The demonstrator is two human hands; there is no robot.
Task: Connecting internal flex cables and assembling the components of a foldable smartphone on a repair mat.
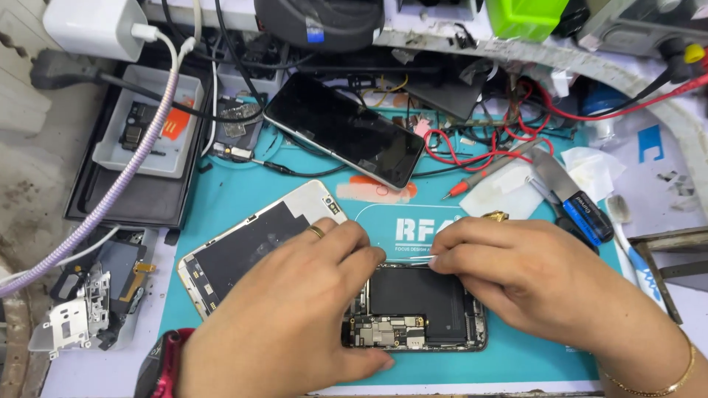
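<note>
An opened phone body [417, 309] with a black battery and bare circuit board lies on the teal repair mat [243, 188]. My left hand [295, 313], with a ring on one finger, rests over the phone's left side. My right hand [516, 276] sits over its upper right edge. The fingertips of both hands meet above the battery and pinch a thin clear strip [413, 254]. A detached phone back frame [251, 247] lies tilted just left of my left hand.
A second phone with a dark screen [343, 140] lies at the back of the mat. Red probe leads [479, 151], a blue-handled screwdriver [582, 210], a grey parts tray [151, 121], a white charger [92, 26] with braided cable and loose metal parts [81, 309] surround the mat.
</note>
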